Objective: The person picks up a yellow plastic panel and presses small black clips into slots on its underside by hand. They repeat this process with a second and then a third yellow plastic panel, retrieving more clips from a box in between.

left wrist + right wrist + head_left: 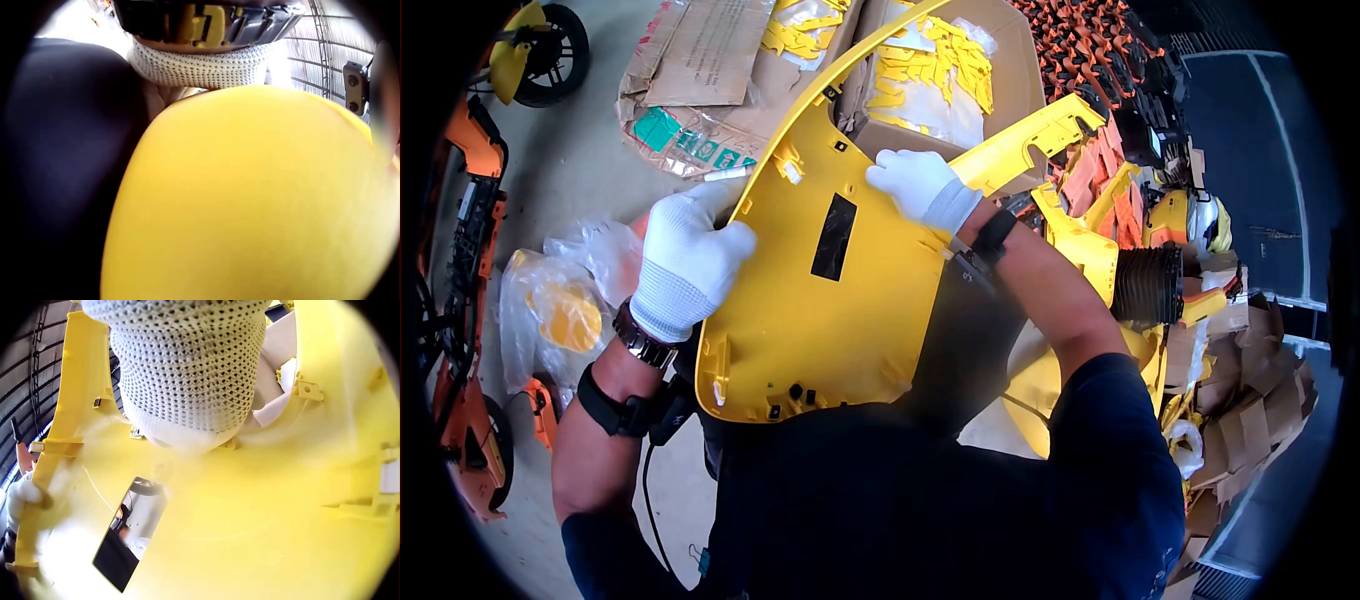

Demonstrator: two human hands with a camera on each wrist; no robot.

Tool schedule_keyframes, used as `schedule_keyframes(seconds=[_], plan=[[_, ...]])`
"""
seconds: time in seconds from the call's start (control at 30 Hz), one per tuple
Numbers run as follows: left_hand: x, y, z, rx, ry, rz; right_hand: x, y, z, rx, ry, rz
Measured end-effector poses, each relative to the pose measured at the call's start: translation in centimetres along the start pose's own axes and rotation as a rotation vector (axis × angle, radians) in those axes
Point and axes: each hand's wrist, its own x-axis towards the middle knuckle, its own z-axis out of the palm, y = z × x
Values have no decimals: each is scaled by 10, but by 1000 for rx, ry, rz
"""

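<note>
A large curved yellow plastic panel (840, 330), with a rectangular slot, clips and a long thin upper arm, is held in front of the dark-clothed torso. My left hand (690, 255), in a white knit glove, grips its left edge. The left wrist view is mostly filled by the panel's smooth outer face (250, 194), hiding those fingers. At the upper right edge, beside the notch, my gloved right hand (922, 188) holds the panel with curled fingers. The right wrist view shows the glove (187, 381) against the inner face, above the slot; its fingertips are hidden.
Cardboard boxes of small yellow parts (930, 85) stand ahead. Bagged yellow pieces (570, 310) lie on the floor at left, near an orange vehicle frame (475, 230). Orange parts (1080, 60) are piled at far right, with yellow panels (1080, 250) and flattened cardboard (1240, 430) nearer.
</note>
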Motion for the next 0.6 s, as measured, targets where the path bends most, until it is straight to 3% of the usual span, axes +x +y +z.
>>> schedule_keyframes(seconds=[0.1, 0.2, 0.3, 0.4, 0.5, 0.6], plan=[[2, -6, 3, 89, 56, 80, -3, -2, 14, 56, 81, 140], [4, -10, 5, 61, 77, 72, -5, -3, 18, 223, 265, 213], [3, -11, 5, 27, 75, 49, -5, -1, 19, 322, 298, 353], [0, -6, 6, 2, 82, 61, 0, -1, 14, 623, 206, 627], [-1, -5, 4, 37, 85, 53, 7, 4, 18, 671, 136, 784], [-3, -2, 5, 48, 90, 22, 10, 10, 13, 684, -18, 693]])
